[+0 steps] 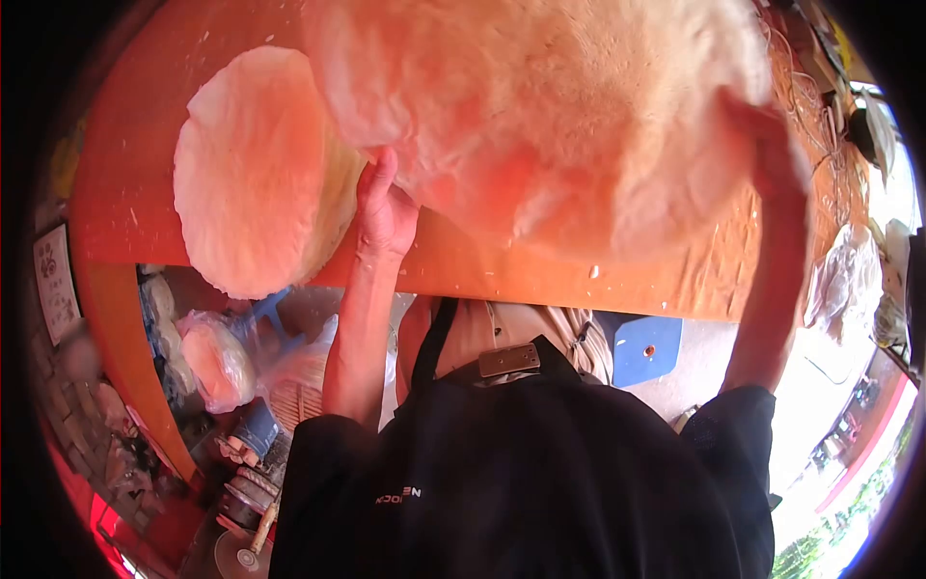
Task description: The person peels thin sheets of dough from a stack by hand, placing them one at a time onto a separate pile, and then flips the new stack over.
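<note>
Big sheet: a thin, wrinkled, pale round (pixel 540 125), at the top of the view over the table (pixel 617 280), between the two hands; its far edge runs out of view, and part of its rim is blurred.
Left hand: at the near left rim of the big sheet, the left hand (pixel 388 214) is closed on it, thumb up along the edge, the other fingers mostly hidden behind the sheet.
Right hand: the right hand (pixel 767 150) is at the right rim, fingers turned in over the sheet; blur makes it impossible to tell whether they grip.
Hands: well apart, with the big sheet spanning the gap.
Small sheet: another pale round (pixel 246 174), just left of the left hand, lying on the table with its near end past the front edge.
Table: orange-brown, with white specks.
Clothing: black shirt (pixel 521 473) with light lettering on the chest; a metal buckle (pixel 508 360) at the waist.
Under the table: a blue stool (pixel 656 349) to the right of the lap; a clear bag (pixel 220 367) with something pale inside to the left.
Right side: a crumpled plastic bag (pixel 844 280) beside the table's end.
</note>
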Action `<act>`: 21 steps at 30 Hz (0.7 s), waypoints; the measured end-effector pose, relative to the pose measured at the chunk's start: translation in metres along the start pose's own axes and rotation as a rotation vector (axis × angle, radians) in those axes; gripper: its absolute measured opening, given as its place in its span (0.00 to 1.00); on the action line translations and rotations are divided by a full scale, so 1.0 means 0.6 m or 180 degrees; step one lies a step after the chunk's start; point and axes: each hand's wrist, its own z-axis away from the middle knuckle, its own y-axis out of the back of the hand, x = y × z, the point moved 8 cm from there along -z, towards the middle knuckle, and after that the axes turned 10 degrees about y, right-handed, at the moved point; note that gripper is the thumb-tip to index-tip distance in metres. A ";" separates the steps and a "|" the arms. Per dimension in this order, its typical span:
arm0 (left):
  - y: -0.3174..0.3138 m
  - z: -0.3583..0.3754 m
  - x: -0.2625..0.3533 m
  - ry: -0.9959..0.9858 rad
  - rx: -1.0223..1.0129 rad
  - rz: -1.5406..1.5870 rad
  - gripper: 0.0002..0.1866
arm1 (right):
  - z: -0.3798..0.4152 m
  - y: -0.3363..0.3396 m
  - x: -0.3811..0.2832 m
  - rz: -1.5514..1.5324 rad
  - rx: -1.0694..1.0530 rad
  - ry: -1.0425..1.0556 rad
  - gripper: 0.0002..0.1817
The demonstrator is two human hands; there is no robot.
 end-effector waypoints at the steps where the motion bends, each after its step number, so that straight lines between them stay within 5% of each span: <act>1: 0.017 -0.003 -0.009 -0.0057 0.0207 -0.0307 0.27 | -0.014 0.006 0.060 -0.0179 0.0025 -0.0112 0.17; 4: 0.057 -0.010 -0.044 -0.0040 0.0773 -0.0965 0.21 | -0.040 0.022 0.249 -0.0315 -0.0157 -0.0600 0.16; 10: 0.031 -0.012 -0.050 -0.0496 0.1174 -0.1600 0.24 | -0.040 0.033 0.318 0.0172 0.0456 -0.0242 0.15; 17: 0.055 -0.037 -0.049 -0.0715 0.2528 -0.2133 0.27 | -0.020 0.011 0.260 0.0353 0.1128 -0.0198 0.20; 19: 0.051 -0.055 -0.040 -0.0435 0.2600 -0.2556 0.26 | -0.034 0.028 0.283 0.0386 0.1101 -0.0273 0.19; 20: 0.049 -0.054 -0.038 -0.0256 0.2652 -0.2773 0.26 | -0.011 -0.014 0.202 -0.0075 0.0921 -0.0174 0.16; 21: 0.039 -0.053 -0.036 -0.0400 0.2356 -0.2245 0.26 | -0.006 -0.008 0.223 -0.0158 0.1046 -0.0335 0.15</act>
